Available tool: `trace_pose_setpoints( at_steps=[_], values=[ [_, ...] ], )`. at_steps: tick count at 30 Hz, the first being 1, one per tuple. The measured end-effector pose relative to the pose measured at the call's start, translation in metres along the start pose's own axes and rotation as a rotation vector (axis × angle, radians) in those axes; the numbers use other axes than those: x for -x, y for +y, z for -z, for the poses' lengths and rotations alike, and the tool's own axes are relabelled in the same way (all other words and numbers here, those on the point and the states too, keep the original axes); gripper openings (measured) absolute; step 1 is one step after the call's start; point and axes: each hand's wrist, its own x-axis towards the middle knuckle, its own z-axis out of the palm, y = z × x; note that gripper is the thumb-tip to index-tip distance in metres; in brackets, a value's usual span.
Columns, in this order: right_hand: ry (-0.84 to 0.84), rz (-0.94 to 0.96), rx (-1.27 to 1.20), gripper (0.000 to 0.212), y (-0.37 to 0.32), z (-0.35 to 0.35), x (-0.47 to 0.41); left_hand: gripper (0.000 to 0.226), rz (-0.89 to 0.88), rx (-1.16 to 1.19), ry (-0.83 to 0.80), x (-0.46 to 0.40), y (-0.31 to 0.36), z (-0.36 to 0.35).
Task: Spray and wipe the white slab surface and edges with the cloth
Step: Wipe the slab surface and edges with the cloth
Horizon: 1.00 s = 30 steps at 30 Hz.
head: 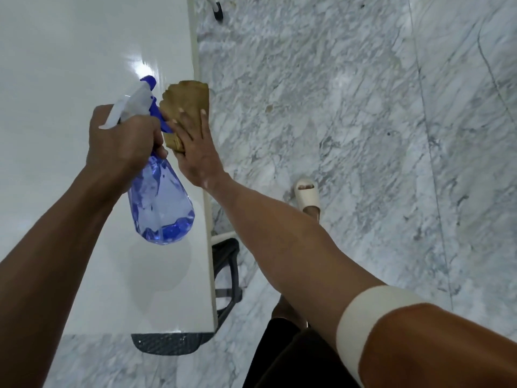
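The left hand (123, 138) is curled tight round the neck of the blue spray bottle (161, 203), which hangs tilted above the white slab (70, 79), nozzle toward the far side. The right hand (193, 147) lies flat, fingers straight and slightly spread, pressing the brown cloth (186, 105) onto the slab's right edge, where the cloth overhangs a little.

Likely trouble: the 2 hands work almost touching, so the bottle's trigger could foul the cloth or spray the knuckles instead of the slab. The cloth, only pressed and not gripped, could slide off the edge onto the marble floor (335, 107). The glossy wet top may also let the palm skid.

Around: a dark stool (226, 275) sits under the near right edge, and a foot in a pale slipper (307, 194) stands on the floor just beside it; both crowd any step along that edge.
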Motion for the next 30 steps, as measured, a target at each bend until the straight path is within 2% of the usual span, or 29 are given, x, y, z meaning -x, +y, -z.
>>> trace_pose_setpoints(
  at_steps=[5,9,13,17,27,30],
  values=[
    [-0.177,0.003,0.229,0.064,-0.013,-0.01,0.045,0.037,0.036,-0.024,0.016,0.039,-0.035,-0.005],
    [-0.146,-0.041,0.213,0.06,-0.024,0.001,0.068,0.035,0.072,-0.007,0.083,0.062,-0.054,-0.01],
    [-0.149,-0.005,0.178,0.058,-0.029,0.002,0.089,0.047,0.067,0.001,0.091,0.087,-0.073,-0.014],
    [-0.1,-0.049,0.091,0.055,-0.044,0.005,0.119,0.063,0.129,0.043,0.105,0.105,-0.091,-0.012],
    [-0.194,-0.052,0.187,0.06,-0.074,0.003,0.184,0.064,0.102,0.06,0.089,0.15,-0.142,-0.008],
    [-0.193,-0.044,0.203,0.059,-0.08,0.001,0.205,0.055,0.065,0.032,0.046,0.159,-0.153,-0.005]
  ],
)
